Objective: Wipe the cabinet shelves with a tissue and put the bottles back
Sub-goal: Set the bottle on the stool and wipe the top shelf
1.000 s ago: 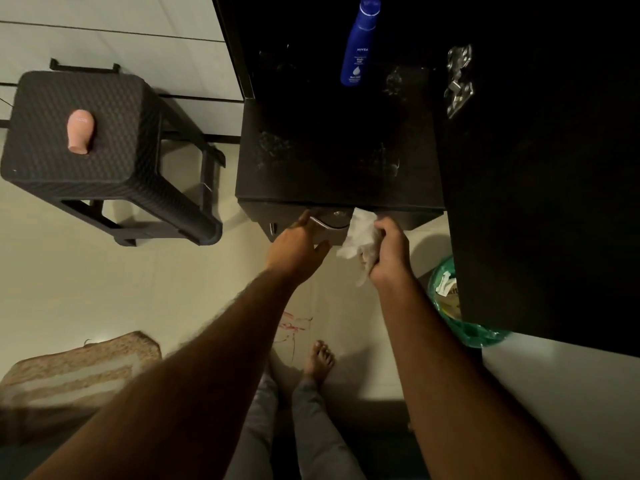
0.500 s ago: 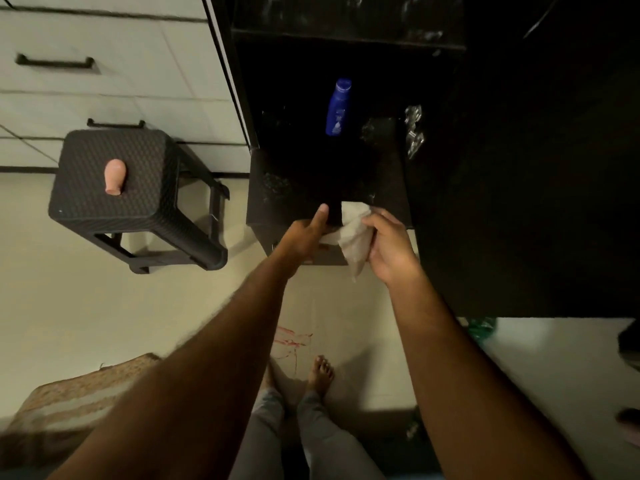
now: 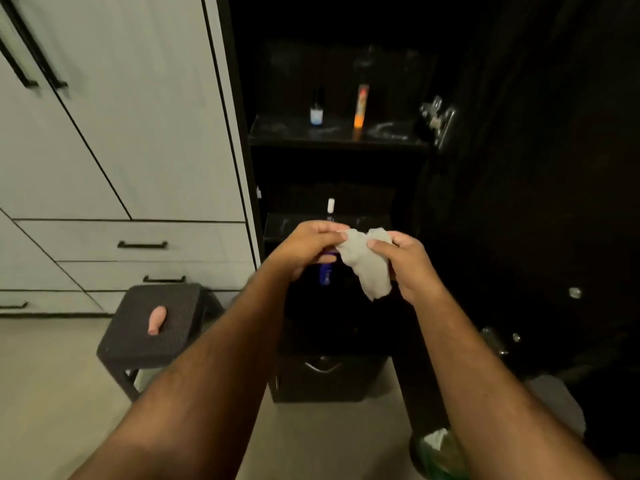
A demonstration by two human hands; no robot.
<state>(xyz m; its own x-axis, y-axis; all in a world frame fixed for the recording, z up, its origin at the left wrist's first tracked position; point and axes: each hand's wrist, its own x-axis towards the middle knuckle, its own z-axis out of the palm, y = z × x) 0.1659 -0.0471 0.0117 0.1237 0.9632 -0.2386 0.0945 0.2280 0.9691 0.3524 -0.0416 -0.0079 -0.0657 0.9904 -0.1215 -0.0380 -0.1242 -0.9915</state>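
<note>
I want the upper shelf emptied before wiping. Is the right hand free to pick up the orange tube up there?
Probably not yet. The right hand is pinching the tissue together with the left hand. The orange tube stands upright on the open upper shelf with nothing in front of it.

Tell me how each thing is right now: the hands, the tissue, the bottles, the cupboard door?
Left hand: pinches the tissue.
Right hand: grips the tissue.
Tissue: crumpled, held between both hands.
Blue bottle: upright on the lower shelf, partly hidden.
Small bottle: upright on the upper shelf.
Orange tube: upright on the upper shelf.
Pink bottle: lying on the stool.
Cabinet door: open.
</note>
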